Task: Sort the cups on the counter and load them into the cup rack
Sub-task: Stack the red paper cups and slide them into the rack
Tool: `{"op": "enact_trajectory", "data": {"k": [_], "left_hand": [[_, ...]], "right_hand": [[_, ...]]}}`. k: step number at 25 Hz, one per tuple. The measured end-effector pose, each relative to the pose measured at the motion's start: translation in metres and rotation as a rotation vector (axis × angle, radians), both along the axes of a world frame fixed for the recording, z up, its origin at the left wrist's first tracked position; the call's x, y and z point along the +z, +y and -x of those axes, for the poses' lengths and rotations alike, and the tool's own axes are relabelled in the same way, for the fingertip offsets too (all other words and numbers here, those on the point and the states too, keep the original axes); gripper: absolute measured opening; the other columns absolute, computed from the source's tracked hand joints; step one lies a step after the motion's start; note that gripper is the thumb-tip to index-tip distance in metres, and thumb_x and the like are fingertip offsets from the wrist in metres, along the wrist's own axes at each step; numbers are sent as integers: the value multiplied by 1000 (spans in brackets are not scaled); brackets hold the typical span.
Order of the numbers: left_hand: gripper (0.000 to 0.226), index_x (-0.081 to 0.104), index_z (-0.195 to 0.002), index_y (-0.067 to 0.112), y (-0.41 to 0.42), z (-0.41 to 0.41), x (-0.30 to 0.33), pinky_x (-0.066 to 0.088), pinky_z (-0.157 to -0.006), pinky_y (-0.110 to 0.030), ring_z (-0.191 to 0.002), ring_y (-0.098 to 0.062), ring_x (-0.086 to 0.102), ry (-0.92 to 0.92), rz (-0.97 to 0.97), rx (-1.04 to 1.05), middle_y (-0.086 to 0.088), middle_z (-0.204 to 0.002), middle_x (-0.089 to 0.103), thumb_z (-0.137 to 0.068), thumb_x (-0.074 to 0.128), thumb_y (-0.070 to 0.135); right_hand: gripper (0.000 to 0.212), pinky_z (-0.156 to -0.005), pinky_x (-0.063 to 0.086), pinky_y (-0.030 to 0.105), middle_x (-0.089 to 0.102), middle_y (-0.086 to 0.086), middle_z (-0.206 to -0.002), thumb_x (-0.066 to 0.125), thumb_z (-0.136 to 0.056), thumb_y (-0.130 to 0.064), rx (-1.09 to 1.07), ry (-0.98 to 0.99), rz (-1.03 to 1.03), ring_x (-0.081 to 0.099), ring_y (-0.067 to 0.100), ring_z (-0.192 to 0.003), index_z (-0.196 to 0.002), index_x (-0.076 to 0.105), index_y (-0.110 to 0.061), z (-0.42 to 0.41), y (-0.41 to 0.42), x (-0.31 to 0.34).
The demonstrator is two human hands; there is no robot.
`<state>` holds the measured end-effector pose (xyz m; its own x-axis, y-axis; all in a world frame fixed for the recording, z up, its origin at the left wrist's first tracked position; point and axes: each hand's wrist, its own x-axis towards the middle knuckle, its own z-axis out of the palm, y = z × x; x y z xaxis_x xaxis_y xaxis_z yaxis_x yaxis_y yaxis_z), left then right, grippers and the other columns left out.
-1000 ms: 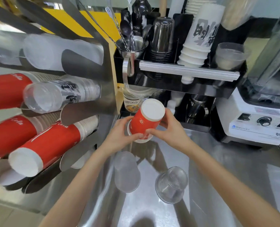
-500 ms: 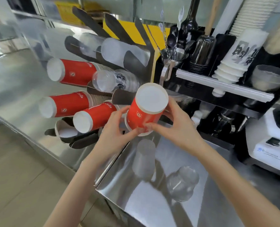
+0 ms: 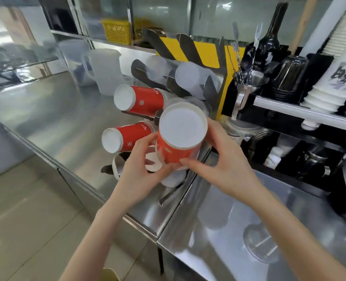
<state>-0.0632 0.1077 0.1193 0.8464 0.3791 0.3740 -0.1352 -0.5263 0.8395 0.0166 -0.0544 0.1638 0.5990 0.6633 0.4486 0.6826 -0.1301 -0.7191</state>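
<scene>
Drink-shop counter: steel worktop, cup rack, paper-cup stacks.

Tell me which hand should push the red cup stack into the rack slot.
Left, probably. The left hand grips the red cup stack on the side nearest the rack and its red stacks. The right hand supports the counter side.

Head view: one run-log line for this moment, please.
phase: loading | held: red cup, base toward camera | left hand: on cup | right hand: on cup | target: rack | clear cup: on counter
</scene>
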Motion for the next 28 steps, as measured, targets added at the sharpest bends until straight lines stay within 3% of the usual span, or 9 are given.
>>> {"op": "enact_trajectory", "data": {"k": [4,8,11,14,15,19,22,25,28], "left_hand": [[58,37,-104,59,22,8,0,41,-74,-3,-99,9,51,-18,6,-38,20,-114,51,-56,68,56],[56,40,-105,50,42,16,-10,41,-72,-2,-94,11,52,-15,28,-73,11,-112,54,-60,72,40],[60,40,-110,49,54,20,-25,42,-80,-5,-105,8,50,-8,102,-137,10,-119,51,-66,76,29],[63,43,-124,23,55,12,-39,45,-90,-14,-117,-10,50,22,153,-213,-5,-127,51,-69,75,19],[62,43,-124,21,53,10,-42,44,-88,-10,-117,-7,49,15,164,-228,-6,-128,50,-70,74,14],[64,38,-116,36,53,3,-49,36,-76,4,-103,22,43,-27,144,-217,2,-121,47,-70,73,7],[66,37,-113,45,59,0,-51,32,-79,6,-108,14,43,-13,93,-215,18,-115,46,-70,74,11],[64,40,-125,27,60,0,-51,31,-84,4,-110,12,43,-17,26,-219,7,-121,49,-71,73,15],[62,38,-123,39,62,4,-43,37,-87,-2,-111,8,46,-76,-17,-251,13,-122,51,-72,71,24]], "right_hand": [[71,-103,39,25,46,-23,-125,71,-66,-36,-22,31,-13,44,-6,-119,-116,25,-58,13,19,0],[72,-103,35,17,39,-33,-123,70,-67,-33,-35,-6,1,40,-7,-121,-117,24,-58,26,40,-11],[73,-99,29,5,36,-34,-125,71,-70,-29,-48,-41,23,37,-11,-121,-123,26,-52,35,51,-26],[72,-100,26,3,39,-26,-129,69,-72,-25,-88,-70,58,36,-7,-123,-129,29,-42,37,57,-44],[71,-103,27,7,40,-21,-133,69,-73,-23,-105,-66,69,36,-4,-125,-131,31,-37,36,57,-49],[70,-107,26,12,38,-11,-140,66,-77,-22,-134,-124,100,32,0,-130,-136,29,-24,29,59,-64],[66,-106,23,7,33,-15,-136,60,-79,-28,-145,-223,100,29,-4,-128,-137,26,-26,25,62,-69],[67,-106,26,10,34,-14,-138,58,-80,-24,-182,-251,104,31,1,-131,-137,24,-27,20,62,-76],[69,-101,31,13,37,-7,-142,62,-78,-19,-248,-234,112,33,7,-131,-136,25,-28,12,63,-81]]}}
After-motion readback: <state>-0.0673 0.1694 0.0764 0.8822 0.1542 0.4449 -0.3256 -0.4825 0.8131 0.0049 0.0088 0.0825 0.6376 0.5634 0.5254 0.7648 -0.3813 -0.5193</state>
